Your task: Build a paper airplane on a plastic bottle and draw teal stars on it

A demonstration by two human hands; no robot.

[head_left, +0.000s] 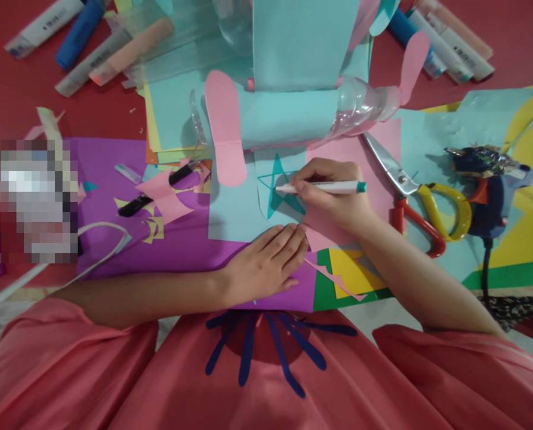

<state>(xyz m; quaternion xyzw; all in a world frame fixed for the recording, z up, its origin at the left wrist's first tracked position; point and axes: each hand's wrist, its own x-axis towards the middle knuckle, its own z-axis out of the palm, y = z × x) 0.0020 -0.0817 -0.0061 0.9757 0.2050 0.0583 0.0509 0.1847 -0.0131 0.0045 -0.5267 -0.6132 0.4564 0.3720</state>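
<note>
My right hand (pixel 333 191) is closed around a white marker (pixel 344 187) with a teal end. The marker's tip touches a teal star (pixel 273 200) drawn on a light blue sheet (pixel 230 218), and part of the star is coloured in. My left hand (pixel 268 260) lies flat with its fingers stretched over the sheet's lower edge, holding nothing. Just beyond the star rests a plastic bottle (pixel 360 104) wrapped in light blue paper, with pink rounded pieces (pixel 225 128) attached.
Scissors (pixel 400 179) with red and yellow handles and a dark blue glue gun (pixel 492 197) lie at the right. Several markers (pixel 132 51) lie at the back. Paper scraps (pixel 170 200) and black marker caps (pixel 134 205) are scattered on purple paper (pixel 194 260) at left.
</note>
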